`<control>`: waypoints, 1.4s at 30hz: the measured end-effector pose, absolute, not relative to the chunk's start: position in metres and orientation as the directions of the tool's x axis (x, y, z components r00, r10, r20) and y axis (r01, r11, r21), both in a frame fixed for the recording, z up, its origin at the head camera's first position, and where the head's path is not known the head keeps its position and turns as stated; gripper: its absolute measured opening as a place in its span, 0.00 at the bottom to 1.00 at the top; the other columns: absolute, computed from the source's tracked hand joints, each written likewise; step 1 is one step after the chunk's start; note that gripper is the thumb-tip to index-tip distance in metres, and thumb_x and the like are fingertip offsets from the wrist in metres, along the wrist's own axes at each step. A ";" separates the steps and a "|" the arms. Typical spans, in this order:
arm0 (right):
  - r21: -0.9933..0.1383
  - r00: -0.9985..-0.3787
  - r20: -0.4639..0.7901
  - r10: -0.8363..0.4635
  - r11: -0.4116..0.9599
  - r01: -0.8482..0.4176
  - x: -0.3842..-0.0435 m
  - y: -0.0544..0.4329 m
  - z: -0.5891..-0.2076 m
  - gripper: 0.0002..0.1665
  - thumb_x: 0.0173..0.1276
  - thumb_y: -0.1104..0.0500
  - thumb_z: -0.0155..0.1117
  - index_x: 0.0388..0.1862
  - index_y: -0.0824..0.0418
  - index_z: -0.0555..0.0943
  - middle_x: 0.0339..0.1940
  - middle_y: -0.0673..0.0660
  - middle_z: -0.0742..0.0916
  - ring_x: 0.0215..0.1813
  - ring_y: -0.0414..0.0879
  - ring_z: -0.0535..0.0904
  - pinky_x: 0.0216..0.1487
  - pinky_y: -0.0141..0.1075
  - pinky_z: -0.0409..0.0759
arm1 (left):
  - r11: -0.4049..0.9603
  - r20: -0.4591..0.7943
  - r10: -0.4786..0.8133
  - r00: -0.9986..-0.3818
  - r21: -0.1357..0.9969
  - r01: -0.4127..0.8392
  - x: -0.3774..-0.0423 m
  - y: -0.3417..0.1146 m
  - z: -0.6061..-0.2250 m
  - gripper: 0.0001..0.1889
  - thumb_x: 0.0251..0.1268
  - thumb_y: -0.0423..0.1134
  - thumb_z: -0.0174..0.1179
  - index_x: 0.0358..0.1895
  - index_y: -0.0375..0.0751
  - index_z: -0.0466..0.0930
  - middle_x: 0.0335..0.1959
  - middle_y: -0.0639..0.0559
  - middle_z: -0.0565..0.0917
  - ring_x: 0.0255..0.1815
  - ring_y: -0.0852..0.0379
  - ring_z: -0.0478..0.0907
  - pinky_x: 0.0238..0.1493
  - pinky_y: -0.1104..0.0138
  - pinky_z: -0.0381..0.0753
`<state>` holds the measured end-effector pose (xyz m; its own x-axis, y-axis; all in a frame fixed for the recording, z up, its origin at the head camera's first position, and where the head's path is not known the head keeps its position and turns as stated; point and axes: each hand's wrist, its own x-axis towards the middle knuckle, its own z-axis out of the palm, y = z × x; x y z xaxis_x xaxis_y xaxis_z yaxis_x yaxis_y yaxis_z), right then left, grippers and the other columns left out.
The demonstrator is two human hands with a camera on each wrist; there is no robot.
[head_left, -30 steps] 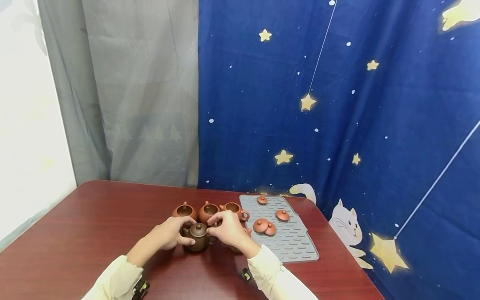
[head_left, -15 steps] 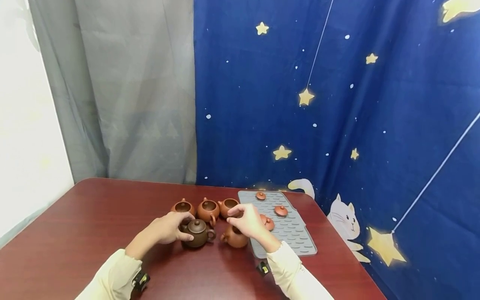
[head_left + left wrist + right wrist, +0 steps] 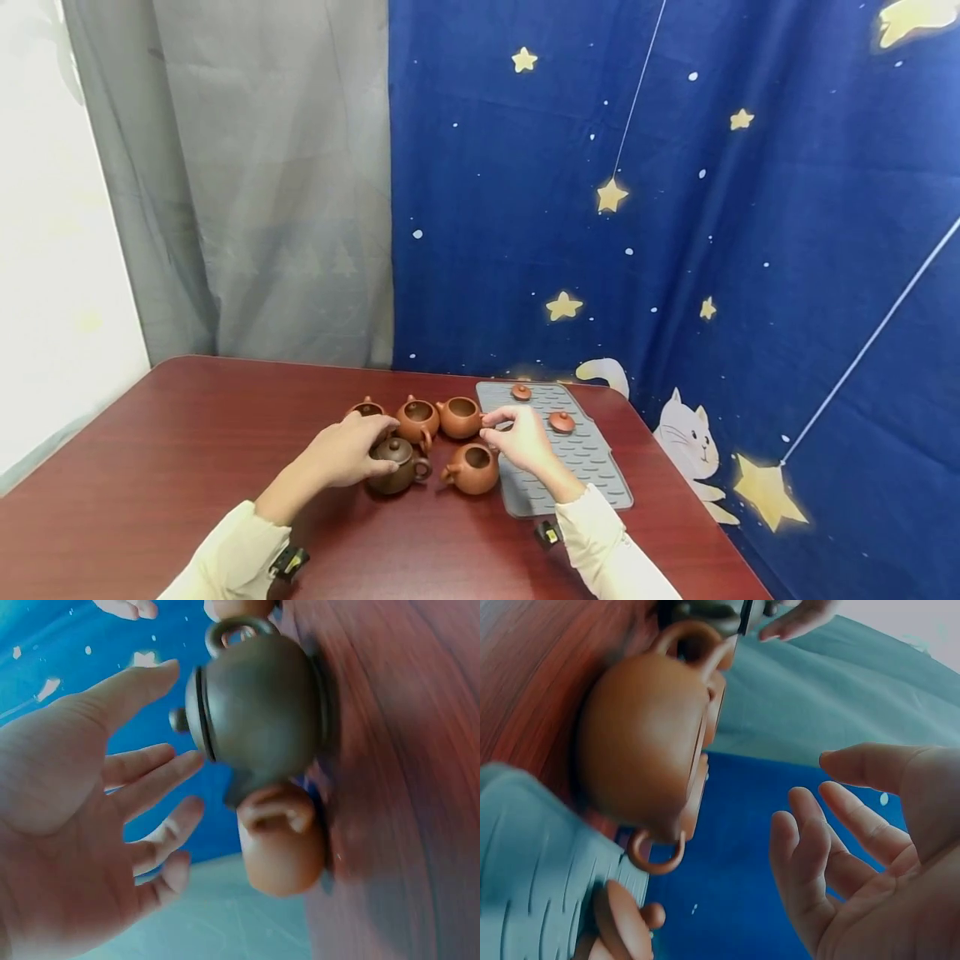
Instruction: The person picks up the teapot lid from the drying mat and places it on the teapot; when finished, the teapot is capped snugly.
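Fingers [image 3: 161, 780] of the left hand [image 3: 348, 452] stand wide apart and loosely bent just beside a squat dark-brown clay teapot [image 3: 392, 479], gripping nothing; I can't honestly tell whether a fingertip touches its lid. That pot stands upright on the glossy red-brown wooden table [image 3: 187, 500], its round knobbed lid on and its looped handle turned to the right.

Off to its right, well apart from the left hand, sits a round, lidless orange-brown clay teapot [image 3: 474, 478], handle toward the dark pot. Beyond and above it hangs the right hand [image 3: 525, 437], thumb apart from gently curved fingers, holding nothing.

Behind the two pots runs a row of three open orange-brown clay pots [image 3: 417, 421], the leftmost partly covered by the left hand. At the table's right lies a ridged grey mat [image 3: 577, 467], with two small domed terracotta lids [image 3: 561, 422] in plain sight from the head; lower down, from the right wrist, a knobbed clay lid [image 3: 622, 919] leans against another.
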<state>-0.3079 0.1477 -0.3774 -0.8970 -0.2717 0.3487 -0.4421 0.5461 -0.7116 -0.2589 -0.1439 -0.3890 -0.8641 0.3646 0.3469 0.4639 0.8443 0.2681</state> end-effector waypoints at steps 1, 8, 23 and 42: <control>-0.703 -0.898 0.354 -0.260 0.559 -0.439 -0.309 0.151 -0.378 0.05 0.59 0.65 0.72 0.35 0.63 0.88 0.35 0.55 0.90 0.26 0.37 0.82 0.27 0.33 0.79 | 0.842 0.378 0.366 -0.850 0.254 0.476 -0.258 -0.139 -0.388 0.27 0.52 0.52 0.72 0.55 0.45 0.81 0.47 0.53 0.85 0.52 0.43 0.77 0.45 0.46 0.77; -0.683 -0.912 0.358 -0.201 0.609 -0.402 -0.316 0.171 -0.379 0.05 0.60 0.66 0.68 0.35 0.62 0.89 0.34 0.55 0.90 0.28 0.39 0.82 0.33 0.36 0.80 | 0.831 0.489 0.360 -0.795 0.219 0.512 -0.259 -0.108 -0.389 0.27 0.53 0.52 0.73 0.56 0.45 0.82 0.50 0.54 0.85 0.49 0.47 0.77 0.43 0.50 0.74; -0.699 -0.948 0.316 -0.017 0.672 -0.245 -0.334 0.209 -0.389 0.05 0.60 0.66 0.67 0.33 0.62 0.89 0.34 0.55 0.89 0.33 0.45 0.83 0.39 0.40 0.80 | 0.820 0.458 0.396 -0.796 0.214 0.531 -0.269 -0.054 -0.398 0.27 0.56 0.57 0.69 0.56 0.47 0.82 0.51 0.55 0.85 0.56 0.50 0.76 0.47 0.51 0.72; -0.686 -0.944 0.329 -0.003 0.687 -0.241 -0.354 0.223 -0.400 0.05 0.57 0.68 0.67 0.31 0.62 0.88 0.29 0.54 0.88 0.34 0.46 0.82 0.35 0.40 0.79 | 0.844 0.426 0.354 -0.833 0.237 0.480 -0.276 -0.031 -0.415 0.24 0.54 0.58 0.70 0.48 0.46 0.83 0.40 0.55 0.85 0.41 0.50 0.80 0.38 0.50 0.70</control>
